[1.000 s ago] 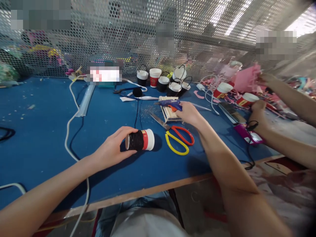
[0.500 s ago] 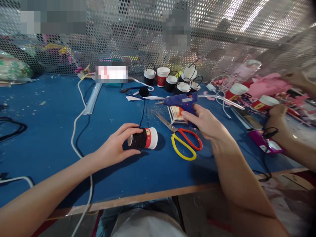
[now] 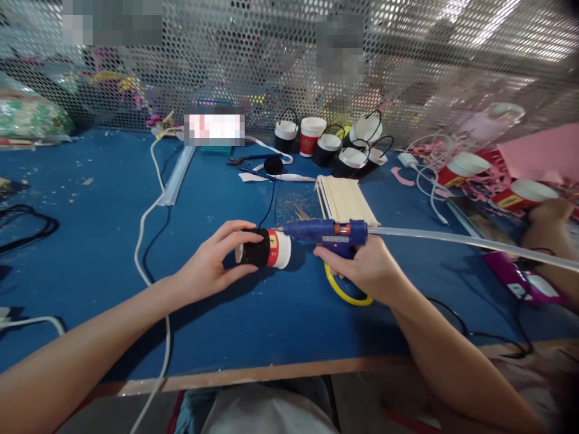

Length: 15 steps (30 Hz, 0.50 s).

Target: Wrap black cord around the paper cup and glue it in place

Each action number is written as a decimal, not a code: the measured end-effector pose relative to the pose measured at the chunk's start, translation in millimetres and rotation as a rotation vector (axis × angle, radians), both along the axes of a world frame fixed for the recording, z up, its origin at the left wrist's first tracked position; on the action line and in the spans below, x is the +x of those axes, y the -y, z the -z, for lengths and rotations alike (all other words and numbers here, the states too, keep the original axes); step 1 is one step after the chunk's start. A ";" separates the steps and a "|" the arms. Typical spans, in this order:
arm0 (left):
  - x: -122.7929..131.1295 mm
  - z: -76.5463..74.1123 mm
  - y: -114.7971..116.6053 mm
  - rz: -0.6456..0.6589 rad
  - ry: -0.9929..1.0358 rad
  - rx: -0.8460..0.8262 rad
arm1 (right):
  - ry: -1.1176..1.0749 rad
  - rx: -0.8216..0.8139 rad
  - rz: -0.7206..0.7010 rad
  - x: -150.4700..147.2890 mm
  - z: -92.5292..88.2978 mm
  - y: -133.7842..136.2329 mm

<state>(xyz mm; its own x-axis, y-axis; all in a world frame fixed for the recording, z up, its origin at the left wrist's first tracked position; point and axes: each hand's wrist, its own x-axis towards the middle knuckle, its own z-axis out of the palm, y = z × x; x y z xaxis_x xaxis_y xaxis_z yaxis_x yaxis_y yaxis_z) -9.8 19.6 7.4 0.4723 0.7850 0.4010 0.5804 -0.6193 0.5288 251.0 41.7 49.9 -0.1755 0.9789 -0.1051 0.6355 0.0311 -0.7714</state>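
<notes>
The left hand [image 3: 212,265] has its fingers [image 3: 242,230] curled over the top of a paper cup [image 3: 266,248] and the thumb tucked on the near side, gripping it. The cup lies on its side near the middle of the blue desk [image 3: 90,241], and that grip looks meant to stop it rolling. Its long axis runs left to right. The narrow end sits against the palm and the wider white end faces right, with black cord wound round the body and 1 red band left bare.

The right hand [image 3: 368,271] is closed round the grip of a blue glue gun [image 3: 325,232]; I cannot tell whether a finger is on the trigger. The gun is held about level, in line with the cup. Its nozzle points left, at or just beside the cup's white end, and a clear glue stick [image 3: 452,241] trails out to the right.

Under that hand a yellow scissor handle [image 3: 344,292] shows. Behind lie a bundle of wooden sticks [image 3: 346,202] and, by the perforated screen, a cluster of wrapped cups [image 3: 335,147]. Another person's hand [image 3: 549,214] rests far right.
</notes>
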 end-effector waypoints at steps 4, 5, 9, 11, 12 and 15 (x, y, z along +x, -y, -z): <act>-0.2 -0.6 -0.6 0.012 0.009 0.011 | 0.027 -0.014 -0.003 0.4 4.0 3.2; -0.2 -0.6 -0.8 0.016 0.007 0.012 | 0.036 -0.009 -0.004 0.6 4.6 3.6; -0.1 -0.4 -1.1 0.034 0.010 0.009 | 0.101 0.040 -0.034 3.4 6.0 4.1; 0.1 -0.2 -1.2 0.041 0.020 0.010 | 0.187 0.153 -0.088 6.3 6.5 4.3; 0.2 0.0 -1.3 0.043 0.027 0.013 | 0.233 0.222 -0.119 8.0 6.6 4.6; 0.4 0.5 -1.4 0.045 0.048 0.023 | 0.354 0.442 -0.222 12.4 5.2 7.3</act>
